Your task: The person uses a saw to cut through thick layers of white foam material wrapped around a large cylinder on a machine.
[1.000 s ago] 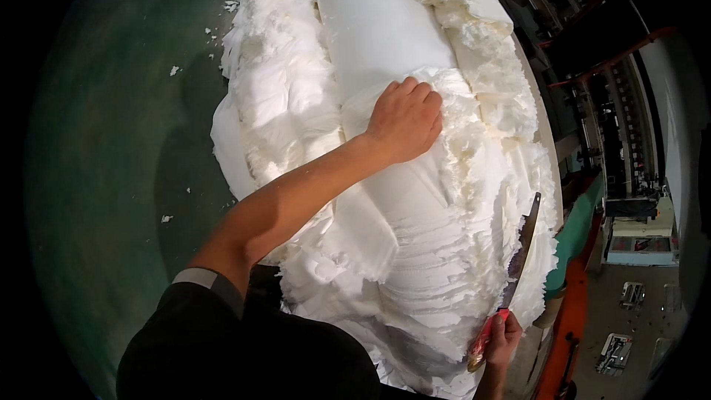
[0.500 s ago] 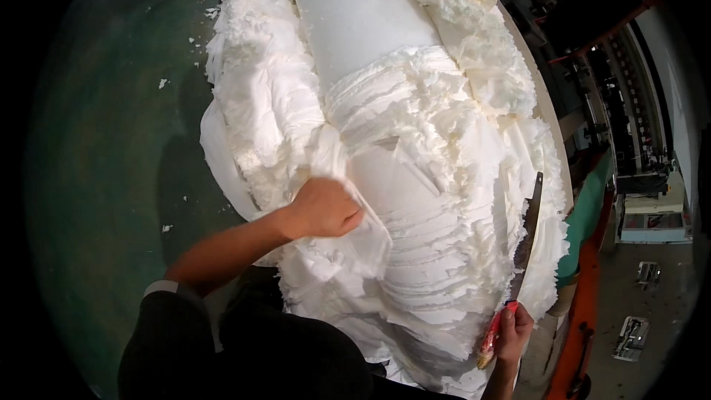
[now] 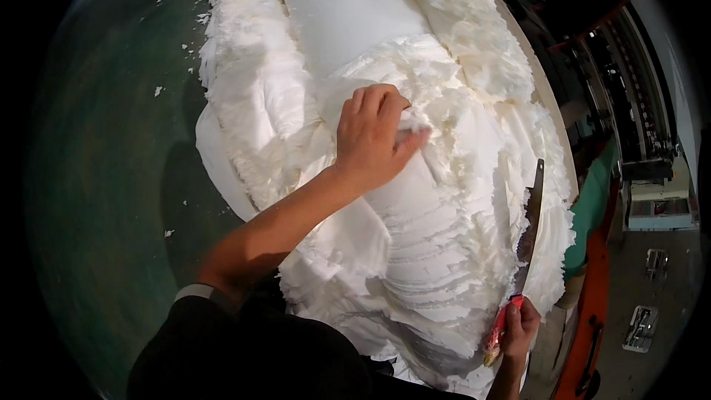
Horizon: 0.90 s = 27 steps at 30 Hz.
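A large roll of thin white sheet material (image 3: 348, 22), soft like tissue, fills the middle. Its outer layers are cut through and hang in thick, ragged folds (image 3: 259, 89) at both sides. My left hand (image 3: 370, 137) is on the torn layers in the centre, its thumb and fingers closed on the edge of a white sheet (image 3: 409, 124). At the lower right, my right hand (image 3: 521, 326) grips the red handle of a handsaw (image 3: 532, 230). The saw's long, dark blade points away from me, lying along the frayed right side of the pile.
A green floor (image 3: 96, 192) with scattered white scraps (image 3: 169, 233) lies to the left. On the right are an orange bar (image 3: 586, 318), green sheeting (image 3: 589, 215) and dark machinery (image 3: 629, 96). Two small metal fittings (image 3: 640, 328) lie on the grey floor at the far right.
My left hand has moved up and to the right, from the folded flap to the torn layers farther away. The right hand and saw have stayed nearly in place.
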Each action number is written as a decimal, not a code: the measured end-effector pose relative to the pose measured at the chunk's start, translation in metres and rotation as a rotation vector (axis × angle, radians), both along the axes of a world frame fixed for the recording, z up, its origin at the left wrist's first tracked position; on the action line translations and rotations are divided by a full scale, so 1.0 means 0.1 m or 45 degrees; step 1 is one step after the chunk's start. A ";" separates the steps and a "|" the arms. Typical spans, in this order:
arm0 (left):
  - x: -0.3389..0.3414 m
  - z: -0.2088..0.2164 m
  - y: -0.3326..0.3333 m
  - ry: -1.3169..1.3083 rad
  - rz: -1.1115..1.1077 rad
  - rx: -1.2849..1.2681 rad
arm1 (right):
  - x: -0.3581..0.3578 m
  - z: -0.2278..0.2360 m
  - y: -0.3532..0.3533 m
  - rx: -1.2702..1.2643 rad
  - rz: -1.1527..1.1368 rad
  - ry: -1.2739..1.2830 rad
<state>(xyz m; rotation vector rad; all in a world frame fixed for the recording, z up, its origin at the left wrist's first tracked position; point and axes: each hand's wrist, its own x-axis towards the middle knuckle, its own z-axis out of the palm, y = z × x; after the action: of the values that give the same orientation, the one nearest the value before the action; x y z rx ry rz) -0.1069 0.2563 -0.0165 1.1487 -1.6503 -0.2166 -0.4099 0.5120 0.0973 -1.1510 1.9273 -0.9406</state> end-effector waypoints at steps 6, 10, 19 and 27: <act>-0.10 -0.14 0.02 0.118 -0.049 -0.190 | -0.06 -0.05 0.01 -0.032 0.016 0.040; -0.05 -0.12 0.20 0.410 -0.207 0.150 | -0.01 -0.05 0.00 -0.036 0.025 0.029; 0.15 -0.45 1.04 -0.126 -0.545 0.440 | -0.05 -0.02 0.01 -0.002 0.023 0.012; 0.59 -1.45 1.30 -0.585 -0.729 0.518 | -0.01 0.00 -0.01 0.024 0.028 0.029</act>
<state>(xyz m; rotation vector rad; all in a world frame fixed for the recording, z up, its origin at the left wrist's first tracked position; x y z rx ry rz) -0.0478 0.3866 -0.1619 1.0352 -2.4069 -0.7219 -0.4107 0.5109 0.0975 -1.1749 1.9337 -0.8995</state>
